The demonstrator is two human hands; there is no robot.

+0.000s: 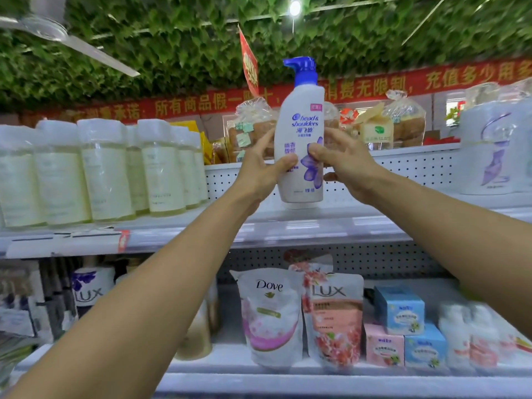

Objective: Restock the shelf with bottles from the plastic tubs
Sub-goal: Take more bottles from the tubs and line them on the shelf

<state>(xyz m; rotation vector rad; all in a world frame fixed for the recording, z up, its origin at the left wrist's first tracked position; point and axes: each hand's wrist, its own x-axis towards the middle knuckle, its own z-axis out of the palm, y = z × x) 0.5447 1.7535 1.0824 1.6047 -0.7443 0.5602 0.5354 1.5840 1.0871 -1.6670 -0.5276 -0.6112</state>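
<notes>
Under a leaf-covered ceiling (pixel 172 47), both hands, left hand (pixel 259 168) and right hand (pixel 342 165), grip a shampoo bottle (pixel 299 133) upright on the white shelf (pixel 359 220).

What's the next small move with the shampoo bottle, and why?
Probably let go and draw both hands back. The Head & Shoulders bottle looks upright on the upper shelf, label forward, with the left hand and right hand gripping its sides.
</notes>
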